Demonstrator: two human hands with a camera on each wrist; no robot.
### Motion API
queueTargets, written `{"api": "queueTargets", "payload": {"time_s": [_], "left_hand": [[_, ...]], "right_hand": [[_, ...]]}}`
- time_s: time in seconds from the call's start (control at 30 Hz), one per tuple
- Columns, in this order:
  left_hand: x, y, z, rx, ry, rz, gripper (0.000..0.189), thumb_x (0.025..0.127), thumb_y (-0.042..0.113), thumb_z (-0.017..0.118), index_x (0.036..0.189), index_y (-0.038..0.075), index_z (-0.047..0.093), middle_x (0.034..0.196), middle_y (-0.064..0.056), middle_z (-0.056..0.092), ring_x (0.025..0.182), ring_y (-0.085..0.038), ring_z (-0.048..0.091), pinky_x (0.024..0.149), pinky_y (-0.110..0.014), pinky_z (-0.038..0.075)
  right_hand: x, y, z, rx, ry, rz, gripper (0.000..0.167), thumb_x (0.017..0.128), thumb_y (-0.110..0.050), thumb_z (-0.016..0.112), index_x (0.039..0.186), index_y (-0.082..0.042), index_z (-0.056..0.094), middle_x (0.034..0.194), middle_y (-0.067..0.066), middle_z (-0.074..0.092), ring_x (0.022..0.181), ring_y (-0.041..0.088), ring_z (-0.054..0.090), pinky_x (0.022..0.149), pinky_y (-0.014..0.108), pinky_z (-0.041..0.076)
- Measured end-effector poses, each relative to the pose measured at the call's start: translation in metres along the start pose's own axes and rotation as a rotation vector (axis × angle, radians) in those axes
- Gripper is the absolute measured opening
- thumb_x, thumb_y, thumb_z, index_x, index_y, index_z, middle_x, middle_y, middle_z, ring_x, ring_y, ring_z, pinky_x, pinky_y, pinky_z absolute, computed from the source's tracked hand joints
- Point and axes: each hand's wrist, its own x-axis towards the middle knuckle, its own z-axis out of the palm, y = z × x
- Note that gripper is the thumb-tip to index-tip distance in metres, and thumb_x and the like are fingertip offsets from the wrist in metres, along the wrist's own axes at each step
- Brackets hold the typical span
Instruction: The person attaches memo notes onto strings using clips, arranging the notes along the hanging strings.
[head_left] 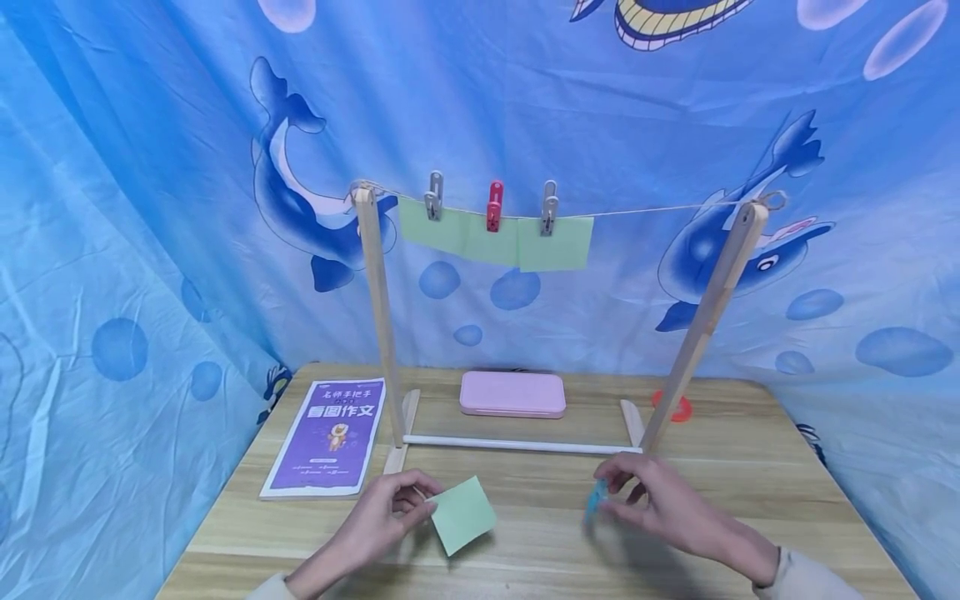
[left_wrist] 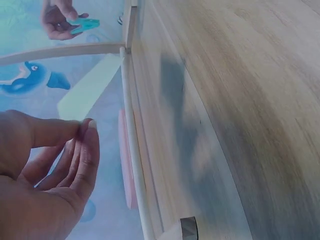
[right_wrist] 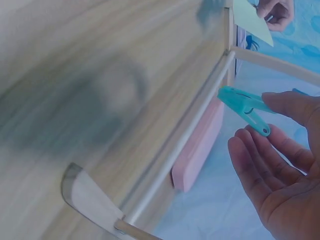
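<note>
Between thumb and fingertips my left hand [head_left: 396,510] pinches a green paper note [head_left: 465,515] by one corner, above the table's front part. My right hand [head_left: 651,503] holds a turquoise clothespin [head_left: 596,498], its handles between thumb and fingers and its nose pointing away from the palm in the right wrist view. Behind both hands a string [head_left: 645,210] runs between two wooden posts. Green notes [head_left: 558,247] hang on it side by side, under two grey clothespins [head_left: 549,208] and a red clothespin [head_left: 494,207] in the middle.
The left post [head_left: 381,317] and right post [head_left: 701,333] stand on wooden feet, joined low down by a white rod [head_left: 517,445]. A pink case [head_left: 513,394] lies behind the rod. A purple booklet [head_left: 327,437] lies at left, and a red object [head_left: 681,408] sits by the right post.
</note>
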Motion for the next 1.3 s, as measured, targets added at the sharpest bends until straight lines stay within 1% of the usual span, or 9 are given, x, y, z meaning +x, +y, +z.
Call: {"api": "queueTargets", "payload": {"time_s": [0.13, 0.33, 0.53, 0.63, 0.8, 0.83, 1.0, 1.13, 1.3], "left_hand": [[0.005, 0.001, 0.003, -0.055, 0.022, -0.014, 0.017, 0.094, 0.007, 0.075, 0.110, 0.003, 0.072, 0.097, -0.010, 0.075, 0.082, -0.011, 0.073, 0.076, -0.024, 0.065], [0.012, -0.001, 0.009, -0.116, 0.039, -0.025, 0.018, 0.094, 0.003, 0.073, 0.110, -0.002, 0.069, 0.096, -0.015, 0.075, 0.083, -0.018, 0.075, 0.078, -0.026, 0.066], [0.021, -0.001, 0.018, -0.187, 0.052, -0.043, 0.022, 0.094, 0.001, 0.073, 0.114, -0.006, 0.068, 0.102, -0.022, 0.074, 0.088, -0.022, 0.076, 0.083, -0.026, 0.065], [0.025, 0.001, 0.023, -0.204, 0.069, -0.032, 0.023, 0.094, 0.002, 0.072, 0.115, -0.005, 0.068, 0.106, -0.023, 0.073, 0.090, -0.021, 0.075, 0.084, -0.027, 0.065], [0.034, 0.006, 0.029, -0.233, 0.105, -0.008, 0.023, 0.094, 0.003, 0.073, 0.116, -0.004, 0.068, 0.108, -0.023, 0.073, 0.089, -0.015, 0.075, 0.084, -0.028, 0.066], [0.036, 0.008, 0.031, -0.243, 0.113, -0.006, 0.023, 0.094, 0.003, 0.073, 0.116, -0.003, 0.068, 0.108, -0.024, 0.073, 0.090, -0.017, 0.075, 0.084, -0.028, 0.066], [0.047, 0.015, 0.040, -0.292, 0.147, -0.022, 0.022, 0.093, 0.003, 0.075, 0.113, -0.002, 0.069, 0.114, -0.023, 0.071, 0.092, -0.013, 0.075, 0.085, -0.027, 0.065], [0.057, 0.022, 0.048, -0.335, 0.159, -0.028, 0.024, 0.093, 0.005, 0.076, 0.113, -0.004, 0.069, 0.114, -0.023, 0.070, 0.091, -0.009, 0.073, 0.087, -0.025, 0.064], [0.071, 0.031, 0.057, -0.411, 0.177, 0.006, 0.025, 0.094, 0.004, 0.074, 0.115, -0.006, 0.067, 0.112, -0.025, 0.069, 0.090, -0.010, 0.073, 0.087, -0.027, 0.065]], "right_hand": [[0.005, -0.004, -0.007, -0.011, 0.025, 0.000, 0.022, 0.094, -0.022, 0.080, 0.113, -0.018, 0.070, 0.104, 0.000, 0.073, 0.090, 0.011, 0.072, 0.064, 0.023, 0.060], [0.015, -0.012, -0.015, -0.037, 0.056, -0.012, 0.021, 0.093, -0.022, 0.080, 0.112, -0.018, 0.071, 0.100, -0.002, 0.072, 0.089, 0.007, 0.072, 0.064, 0.023, 0.061], [0.025, -0.017, -0.022, -0.058, 0.067, -0.004, 0.021, 0.093, -0.023, 0.081, 0.112, -0.018, 0.072, 0.101, -0.002, 0.074, 0.090, 0.007, 0.073, 0.066, 0.023, 0.062], [0.030, -0.020, -0.027, -0.081, 0.088, -0.025, 0.021, 0.093, -0.023, 0.080, 0.113, -0.020, 0.073, 0.101, -0.004, 0.075, 0.089, 0.004, 0.073, 0.066, 0.023, 0.062], [0.039, -0.028, -0.035, -0.123, 0.143, -0.093, 0.022, 0.090, -0.020, 0.083, 0.110, -0.020, 0.074, 0.102, -0.005, 0.077, 0.088, 0.006, 0.073, 0.066, 0.022, 0.062], [0.041, -0.030, -0.037, -0.131, 0.150, -0.101, 0.022, 0.090, -0.020, 0.083, 0.110, -0.020, 0.075, 0.101, -0.004, 0.077, 0.088, 0.006, 0.073, 0.066, 0.022, 0.062], [0.047, -0.037, -0.044, -0.162, 0.149, -0.116, 0.022, 0.091, -0.019, 0.082, 0.112, -0.019, 0.075, 0.103, -0.003, 0.078, 0.089, 0.008, 0.074, 0.067, 0.021, 0.063], [0.050, -0.045, -0.052, -0.186, 0.175, -0.134, 0.023, 0.091, -0.016, 0.081, 0.114, -0.018, 0.075, 0.101, -0.003, 0.077, 0.087, 0.009, 0.074, 0.067, 0.022, 0.063], [0.057, -0.056, -0.066, -0.218, 0.224, -0.158, 0.031, 0.089, -0.012, 0.084, 0.117, -0.014, 0.073, 0.095, -0.004, 0.077, 0.085, 0.009, 0.074, 0.067, 0.024, 0.064]]}}
